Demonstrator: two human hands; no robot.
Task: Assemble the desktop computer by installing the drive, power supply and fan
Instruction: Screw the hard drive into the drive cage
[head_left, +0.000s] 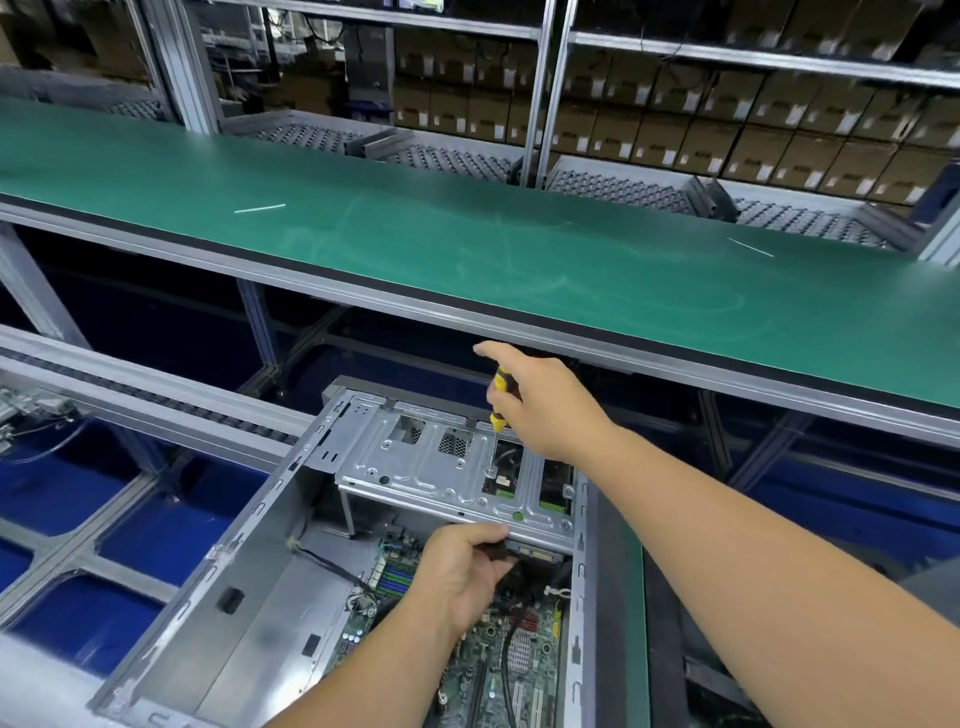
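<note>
Screwdriver (500, 397) upright in right grip (545, 410), tip on drive cage (447, 478); left grip (462, 571) pinching drive (535, 552) beneath.

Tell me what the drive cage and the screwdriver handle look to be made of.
Drive cage: looks like bare sheet metal, dull silver-grey with stamped ribs and punched holes. Screwdriver handle, gripped by the right hand: seemingly moulded plastic or rubber, yellow with black sections; the look alone cannot settle which.
</note>
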